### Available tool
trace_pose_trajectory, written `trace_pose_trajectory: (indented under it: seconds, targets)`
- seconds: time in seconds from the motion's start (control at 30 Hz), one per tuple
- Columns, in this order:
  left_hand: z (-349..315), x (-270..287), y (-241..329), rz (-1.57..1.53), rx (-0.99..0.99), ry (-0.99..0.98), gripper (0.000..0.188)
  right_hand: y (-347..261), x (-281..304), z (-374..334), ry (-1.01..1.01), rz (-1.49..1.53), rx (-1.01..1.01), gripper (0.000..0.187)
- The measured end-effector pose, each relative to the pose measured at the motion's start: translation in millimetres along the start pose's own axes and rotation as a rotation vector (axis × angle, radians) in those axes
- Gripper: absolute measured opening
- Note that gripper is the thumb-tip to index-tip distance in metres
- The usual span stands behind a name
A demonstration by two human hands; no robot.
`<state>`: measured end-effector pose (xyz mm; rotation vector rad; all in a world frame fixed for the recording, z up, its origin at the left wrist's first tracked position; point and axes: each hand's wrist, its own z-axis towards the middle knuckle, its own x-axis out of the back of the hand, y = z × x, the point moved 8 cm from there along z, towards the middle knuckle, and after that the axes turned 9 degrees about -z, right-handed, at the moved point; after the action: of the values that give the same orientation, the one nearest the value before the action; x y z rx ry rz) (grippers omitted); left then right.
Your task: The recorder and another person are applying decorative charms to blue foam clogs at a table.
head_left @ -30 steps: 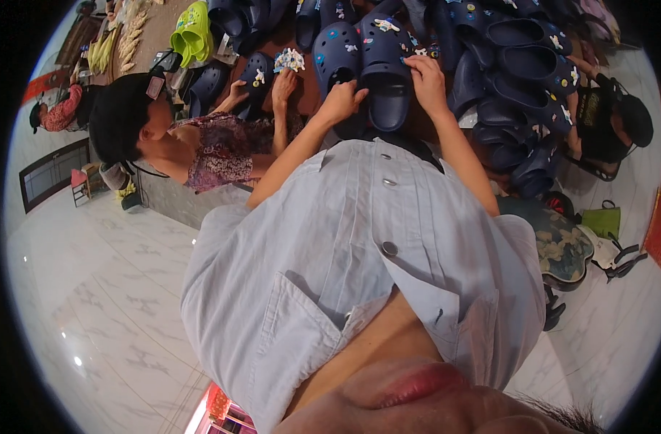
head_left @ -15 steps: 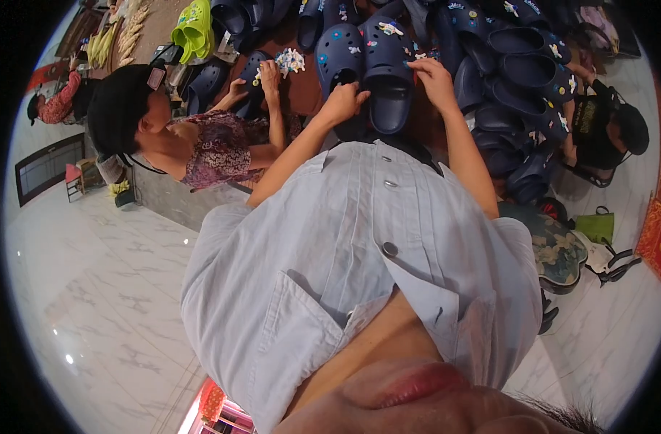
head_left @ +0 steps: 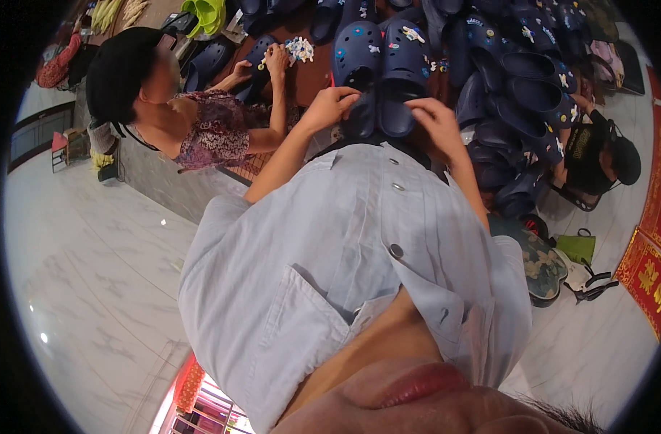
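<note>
A pair of navy clogs stands side by side in front of me, toes pointing away. The left clog (head_left: 357,52) has blue and pale charms on its holed top. The right clog (head_left: 405,59) bears a white figure charm near the toe and small coloured charms along its side. My left hand (head_left: 333,106) is closed at the left clog's rim by the heel, its fingertips against the edge. My right hand (head_left: 437,123) has curled fingers on the right clog's heel-side rim, with the thumb hidden.
Many more navy clogs (head_left: 529,98) crowd the brown table to the right. At left, a person in a black cap (head_left: 131,79) handles another navy clog beside a heap of small charms (head_left: 300,50). Lime green clogs (head_left: 202,16) lie beyond. Another person (head_left: 601,163) sits at right.
My right hand has moved from the right clog's side back to its heel end. My left hand has shifted from between the clogs to the left clog's outer rim.
</note>
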<state>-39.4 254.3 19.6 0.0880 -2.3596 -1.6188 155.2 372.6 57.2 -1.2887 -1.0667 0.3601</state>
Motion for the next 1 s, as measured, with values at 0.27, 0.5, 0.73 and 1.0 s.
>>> trace_pose_trajectory:
  seconds: [0.27, 0.5, 0.73, 1.0]
  targets:
    - [-11, 37, -34, -0.283, 0.025, 0.105, 0.029, -20, -79, 42, 0.104, -0.881, 0.262, 0.048]
    - [-30, 53, -48, -0.397, 0.042, 0.188, 0.026, 1, -32, 69, 0.528, -0.333, 0.027, 0.032]
    - [-24, 58, -63, -0.344, 0.079, 0.136, 0.026, 27, 53, 66, 0.709, 0.518, 0.002, 0.043]
    - [27, 27, -40, -0.306, 0.137, -0.016, 0.046, 7, 9, 67, 0.664, -0.231, 0.054, 0.031]
